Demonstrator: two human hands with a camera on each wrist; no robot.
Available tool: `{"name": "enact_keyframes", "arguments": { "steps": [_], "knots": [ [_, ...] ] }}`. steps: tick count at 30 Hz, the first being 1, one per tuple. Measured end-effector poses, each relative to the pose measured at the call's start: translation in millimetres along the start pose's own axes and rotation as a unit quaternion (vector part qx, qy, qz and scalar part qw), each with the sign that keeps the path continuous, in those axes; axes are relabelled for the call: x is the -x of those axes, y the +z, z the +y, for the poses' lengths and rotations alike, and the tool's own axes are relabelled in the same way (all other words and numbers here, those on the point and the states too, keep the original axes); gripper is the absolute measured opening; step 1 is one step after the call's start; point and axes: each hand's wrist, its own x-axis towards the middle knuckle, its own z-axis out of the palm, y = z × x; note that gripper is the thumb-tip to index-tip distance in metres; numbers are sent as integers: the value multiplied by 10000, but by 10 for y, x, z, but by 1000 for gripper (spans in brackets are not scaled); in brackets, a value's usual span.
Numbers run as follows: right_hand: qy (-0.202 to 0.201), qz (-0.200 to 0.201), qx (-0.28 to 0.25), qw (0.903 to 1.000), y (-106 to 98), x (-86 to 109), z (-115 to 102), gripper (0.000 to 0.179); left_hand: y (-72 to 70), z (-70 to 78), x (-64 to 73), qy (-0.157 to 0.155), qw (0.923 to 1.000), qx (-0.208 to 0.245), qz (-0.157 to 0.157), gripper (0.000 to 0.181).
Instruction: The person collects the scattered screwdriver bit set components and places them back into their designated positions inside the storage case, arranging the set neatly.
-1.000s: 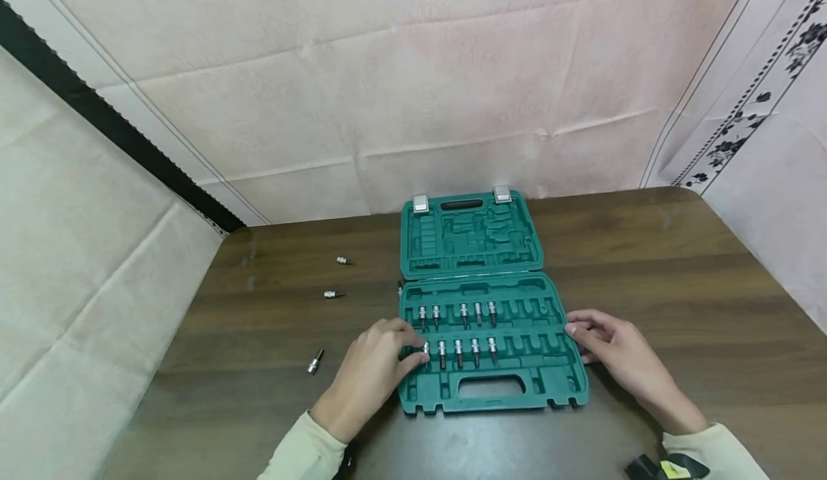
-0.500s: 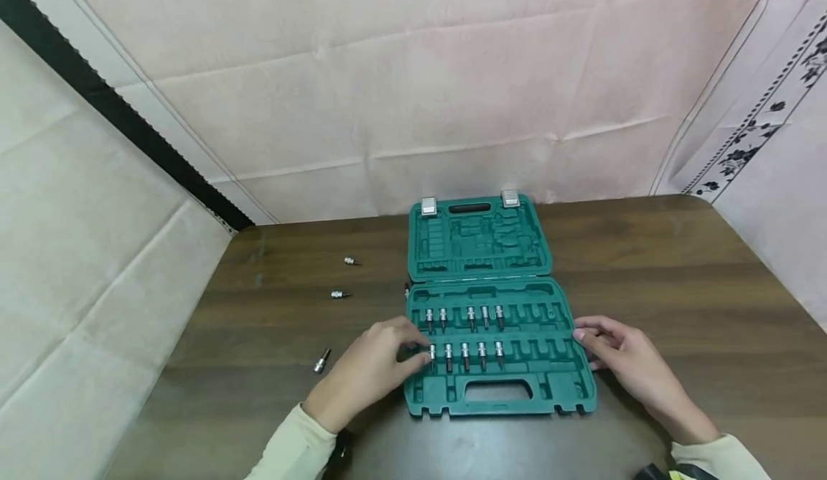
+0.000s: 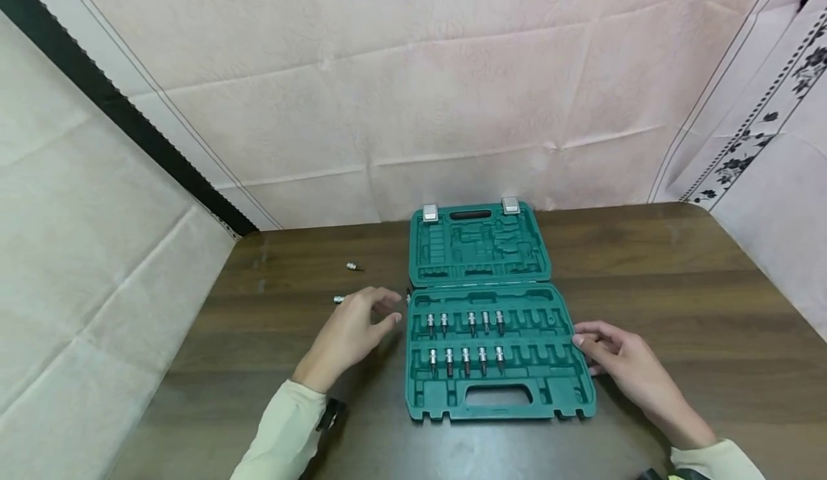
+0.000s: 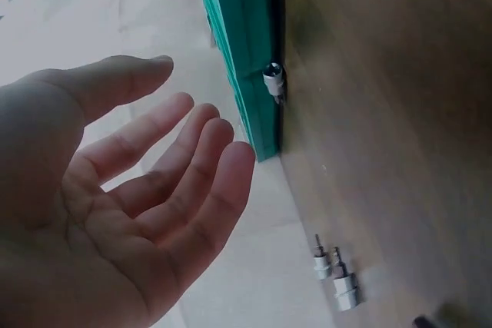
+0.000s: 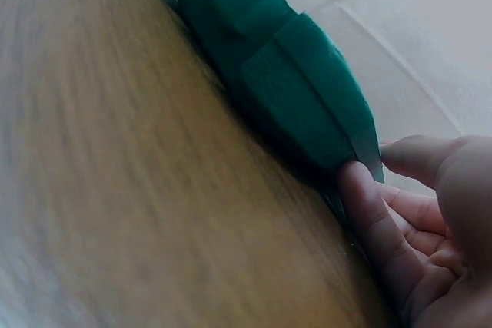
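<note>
A green plastic socket case [image 3: 491, 394] lies unfolded on the table, its lid tilted up at the back. Several silver bit sockets [image 3: 466, 358] sit in two rows of its slots. My left hand [image 3: 349, 336] hovers just left of the case, fingers relaxed and apart, holding nothing. Against the case's left side lies one loose bit socket [image 4: 273, 81], close to that hand's fingertips in the head view. My right hand [image 3: 627, 369] pinches the case's right edge between thumb and fingers. In the right wrist view, the fingertips [image 5: 357, 182] touch the green side wall.
On the wooden table [image 3: 678, 286], a loose bit socket [image 3: 353, 267] lies back left. Another bit socket [image 3: 339, 299] is partly covered by my left hand. Cloth walls [image 3: 452, 107] rise behind the table and at both sides.
My left hand has let go of the leftmost front-row bit socket, which stays in its slot, and moved left and back off the case. My right hand keeps its grip on the edge.
</note>
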Motion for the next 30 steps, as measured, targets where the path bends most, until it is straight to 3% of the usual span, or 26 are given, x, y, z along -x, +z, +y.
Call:
{"name": "enact_keyframes", "arguments": {
  "steps": [8, 14, 20, 23, 30],
  "knots": [
    [5, 3, 25, 10000, 4, 1, 1, 50, 30, -115, -238, -240, 9978, 549, -267, 29],
    [-6, 2, 55, 10000, 4, -1, -8, 49, 62, -157, -371, -476, 9959, 536, -543, 31],
    [-3, -8, 56, 10000, 6, 4, -4, 50, 132, -195, -417, -321, 9942, 267, -993, 35],
    [-33, 11, 37, 10000, 10, 9, -2, 49, 165, -196, -426, -226, 9953, 126, -929, 31],
    [-132, 67, 118, 9998, 11, -6, 11, 46, 186, -205, -459, -373, 9974, -48, -621, 13]
  ]
}}
